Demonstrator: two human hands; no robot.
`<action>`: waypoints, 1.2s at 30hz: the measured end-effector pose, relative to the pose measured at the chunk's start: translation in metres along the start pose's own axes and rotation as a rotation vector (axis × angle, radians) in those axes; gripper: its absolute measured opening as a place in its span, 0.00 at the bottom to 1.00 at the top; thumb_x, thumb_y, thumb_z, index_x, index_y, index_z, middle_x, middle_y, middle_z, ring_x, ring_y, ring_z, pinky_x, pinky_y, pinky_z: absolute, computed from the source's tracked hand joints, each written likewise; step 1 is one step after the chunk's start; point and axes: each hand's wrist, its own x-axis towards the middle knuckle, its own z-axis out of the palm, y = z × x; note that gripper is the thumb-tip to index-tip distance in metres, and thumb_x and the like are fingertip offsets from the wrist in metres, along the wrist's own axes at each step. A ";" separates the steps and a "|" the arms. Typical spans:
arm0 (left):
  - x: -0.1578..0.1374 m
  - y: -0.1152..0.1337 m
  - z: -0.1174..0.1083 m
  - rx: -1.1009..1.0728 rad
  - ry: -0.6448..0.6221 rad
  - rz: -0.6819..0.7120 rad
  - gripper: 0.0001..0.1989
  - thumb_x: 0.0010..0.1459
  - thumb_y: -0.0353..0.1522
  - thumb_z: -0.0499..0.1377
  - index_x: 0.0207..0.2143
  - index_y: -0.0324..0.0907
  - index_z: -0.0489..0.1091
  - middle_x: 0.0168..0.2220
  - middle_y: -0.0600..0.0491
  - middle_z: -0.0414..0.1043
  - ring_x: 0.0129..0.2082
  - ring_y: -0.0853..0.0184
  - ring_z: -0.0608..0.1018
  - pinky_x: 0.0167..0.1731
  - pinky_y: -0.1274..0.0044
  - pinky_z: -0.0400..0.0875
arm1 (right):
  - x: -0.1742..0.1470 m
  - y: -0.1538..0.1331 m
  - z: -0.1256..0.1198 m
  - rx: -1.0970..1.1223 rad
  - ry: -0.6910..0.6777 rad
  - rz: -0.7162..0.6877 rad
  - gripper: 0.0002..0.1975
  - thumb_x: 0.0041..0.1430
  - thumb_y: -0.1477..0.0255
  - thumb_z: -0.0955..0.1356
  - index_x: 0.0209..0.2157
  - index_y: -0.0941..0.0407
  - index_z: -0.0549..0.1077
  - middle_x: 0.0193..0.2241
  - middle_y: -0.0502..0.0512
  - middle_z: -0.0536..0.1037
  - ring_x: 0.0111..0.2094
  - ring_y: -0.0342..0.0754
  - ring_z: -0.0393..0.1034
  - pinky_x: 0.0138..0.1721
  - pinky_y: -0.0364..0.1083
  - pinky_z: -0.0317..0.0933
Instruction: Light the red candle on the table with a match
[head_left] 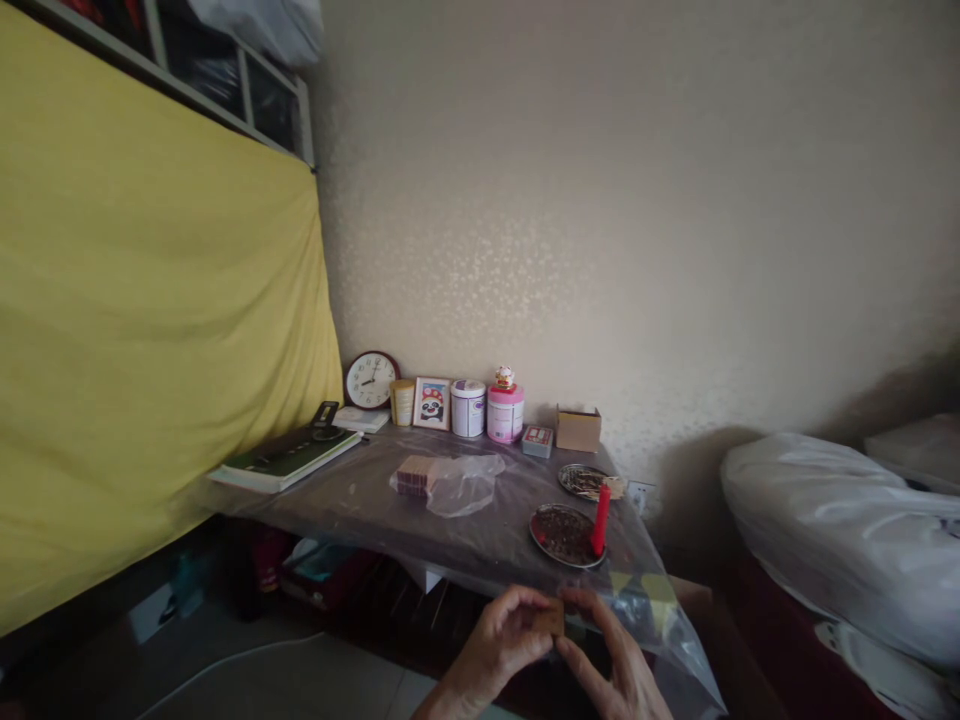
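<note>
My left hand [501, 645] pinches a small brown matchbox [548, 618] between thumb and fingers, just off the table's front edge. On the box's right side, the thumb and index finger of my right hand [616, 655] close on its end. Beyond the hands is a round metal dish [537, 540] with dark bits in it. A red candle [601, 520] stands upright at that dish's right side. Farther back, a second metal dish [568, 484] holds several thin sticks that look like matches. A wrapped stack of small boxes [415, 476] sits mid-table beside crumpled clear plastic [466, 487].
Clear plastic sheeting covers the table [337, 510]. Along the wall are a clock [372, 380], a framed panda picture [432, 404], a white tin [469, 409], a pink tin [505, 416] and a cardboard box [577, 430]. A green book [289, 460] lies left; white bags [840, 530] bulge at right.
</note>
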 end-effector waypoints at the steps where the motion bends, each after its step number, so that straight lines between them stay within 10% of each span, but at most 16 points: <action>1: 0.000 -0.001 0.000 -0.001 0.001 -0.003 0.16 0.45 0.35 0.66 0.37 0.40 0.71 0.38 0.49 0.74 0.37 0.65 0.73 0.35 0.76 0.64 | 0.000 0.000 0.000 0.001 -0.002 0.003 0.16 0.55 0.63 0.66 0.45 0.53 0.69 0.44 0.55 0.75 0.47 0.50 0.70 0.48 0.43 0.63; 23: 0.002 0.002 0.001 0.007 0.026 -0.003 0.20 0.44 0.38 0.66 0.39 0.41 0.70 0.36 0.49 0.75 0.38 0.62 0.74 0.37 0.74 0.65 | 0.000 -0.004 -0.002 0.108 0.000 0.072 0.17 0.54 0.62 0.67 0.45 0.53 0.71 0.45 0.57 0.76 0.48 0.53 0.70 0.49 0.48 0.64; 36: 0.010 -0.012 -0.009 -0.263 0.157 0.037 0.10 0.50 0.31 0.62 0.37 0.38 0.73 0.39 0.46 0.77 0.44 0.61 0.74 0.46 0.71 0.62 | 0.016 0.031 0.000 0.938 0.392 0.379 0.15 0.39 0.64 0.76 0.31 0.55 0.77 0.31 0.51 0.81 0.35 0.48 0.76 0.40 0.44 0.70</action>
